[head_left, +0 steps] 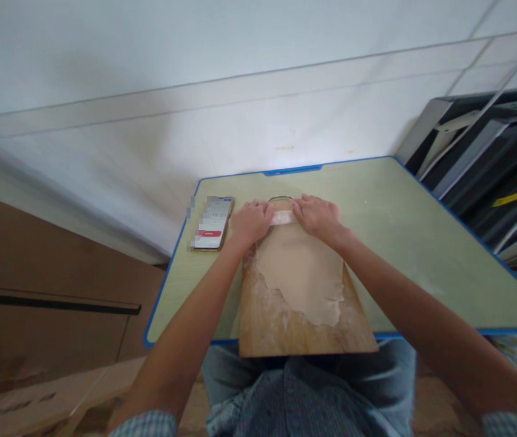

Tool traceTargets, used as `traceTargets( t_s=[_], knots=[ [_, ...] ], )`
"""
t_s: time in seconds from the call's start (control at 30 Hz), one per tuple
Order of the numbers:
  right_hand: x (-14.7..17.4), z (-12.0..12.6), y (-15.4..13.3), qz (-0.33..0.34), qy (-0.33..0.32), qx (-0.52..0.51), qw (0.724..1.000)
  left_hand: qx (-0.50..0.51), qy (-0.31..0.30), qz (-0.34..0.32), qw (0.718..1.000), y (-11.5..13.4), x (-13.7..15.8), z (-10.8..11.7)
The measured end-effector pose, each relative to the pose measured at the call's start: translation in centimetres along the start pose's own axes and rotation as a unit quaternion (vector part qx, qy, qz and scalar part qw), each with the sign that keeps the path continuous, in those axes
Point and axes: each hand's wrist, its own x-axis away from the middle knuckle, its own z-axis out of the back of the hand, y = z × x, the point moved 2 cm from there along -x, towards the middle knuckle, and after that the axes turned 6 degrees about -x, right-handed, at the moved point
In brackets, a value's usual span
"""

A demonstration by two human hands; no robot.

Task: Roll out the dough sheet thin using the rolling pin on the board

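A thin, uneven sheet of dough (301, 267) lies on a wooden cutting board (272, 328), its near edge ragged. Across the far end of the dough sits a short rolling pin (283, 218), dusted white with flour. My left hand (253, 221) is closed over the pin's left part, and my right hand (318, 215) over its right part. Both thumbs point inward, leaving only the pin's middle visible between them. Beyond the pin shows the board's metal handle (280, 198).
The board rests on a pale green table (395, 243) with a blue rim, its near end overhanging my lap. Left of the board lies a phone (215, 224) with a lit screen. A white wall (231, 139) stands behind; dark flat items (490, 152) lean at the right.
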Motion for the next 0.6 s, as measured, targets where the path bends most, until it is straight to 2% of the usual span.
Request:
traceTargets(
  t_s=[0.2, 0.43, 0.6],
  knots=[
    [2.5, 0.1, -0.2, 0.032, 0.022, 0.000, 0.999, -0.009, -0.002, -0.017, 1.000, 0.6, 2.6, 0.7],
    [7.2, -0.2, -0.2, 0.100, 0.121, 0.026, 0.987, -0.078, 0.015, 0.008, 0.997, 1.9, 7.9, 0.6],
    [6.7, -0.5, 0.2, 0.099, 0.114, 0.021, 0.988, -0.068, 0.011, 0.004, 0.998, 1.7, 7.3, 0.4]
  ],
)
